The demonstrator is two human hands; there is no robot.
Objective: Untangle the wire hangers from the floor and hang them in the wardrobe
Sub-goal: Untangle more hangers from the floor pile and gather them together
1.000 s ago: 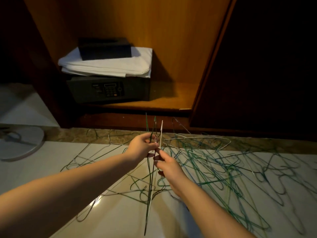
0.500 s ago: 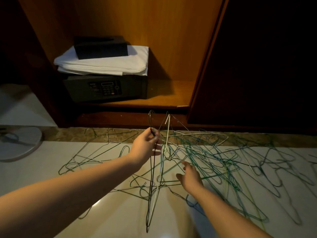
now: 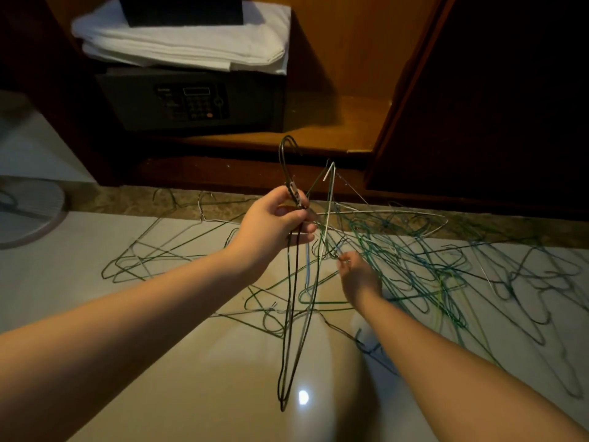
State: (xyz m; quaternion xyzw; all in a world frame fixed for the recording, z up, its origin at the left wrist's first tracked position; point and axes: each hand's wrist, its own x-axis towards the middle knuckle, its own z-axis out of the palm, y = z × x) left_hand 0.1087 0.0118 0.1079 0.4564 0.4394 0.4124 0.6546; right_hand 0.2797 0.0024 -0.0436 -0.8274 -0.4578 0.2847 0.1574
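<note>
Green and dark wire hangers (image 3: 288, 314) dangle from your left hand (image 3: 274, 224), its grip pinched round their twisted necks with the hooks pointing up in front of the open wardrobe (image 3: 338, 129). Your right hand (image 3: 360, 277) is down in the tangled heap of hangers (image 3: 414, 260) spread across the glossy floor (image 3: 191, 362), fingertips among the wires, though whether that grip has closed on one cannot be told. Inside the wardrobe, a safe (image 3: 191, 100) sits under folded white linen (image 3: 178, 46).

Tangled wire hangers (image 3: 398, 260) sprawl across the pale tiled floor (image 3: 63, 269), a round white base (image 3: 28, 212) at left.
</note>
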